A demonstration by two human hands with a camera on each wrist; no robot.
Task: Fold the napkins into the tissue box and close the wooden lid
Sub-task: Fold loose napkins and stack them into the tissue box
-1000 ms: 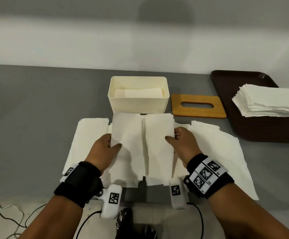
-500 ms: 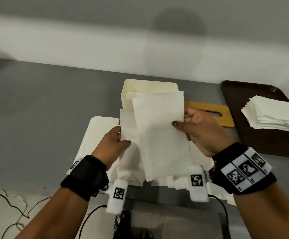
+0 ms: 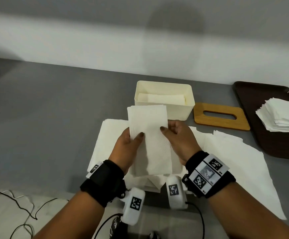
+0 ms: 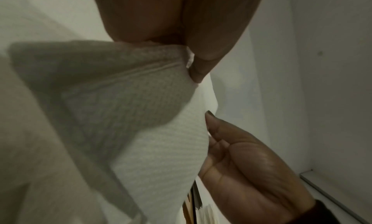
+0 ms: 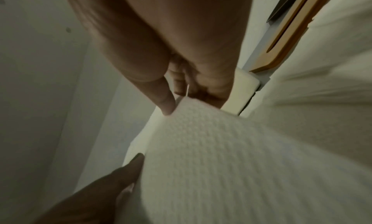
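From the head camera I see black cables (image 3: 19,202) trailing over the pale floor at my 8 o'clock, off the near edge of the grey table (image 3: 54,109). At about 6 o'clock my left hand (image 3: 125,149) pinches the left edge of a folded napkin (image 3: 149,135), thumb on top and the other fingers hidden behind the paper; the left wrist camera shows that thumb (image 4: 203,65) pressed onto the embossed sheet. The napkin is held up off the table, its top edge overlapping the near wall of the tissue box in this view, though I cannot tell whether they touch. My right hand (image 3: 180,142) grips the napkin's right edge the same way, thumb on the face and fingers curled behind, and the right wrist camera shows its thumb tip (image 5: 167,106) on the paper. Under both hands a spread of unfolded napkins (image 3: 226,152) lies flat on the table. At 12 o'clock, beyond the hands, stands the cream tissue box (image 3: 164,99), open, with folded napkins already lying in it. Just beside it at 1 o'clock the wooden lid (image 3: 221,116) with its oval slot lies flat on the table. At 2 o'clock a dark brown tray (image 3: 254,100) carries a stack of napkins (image 3: 285,116)
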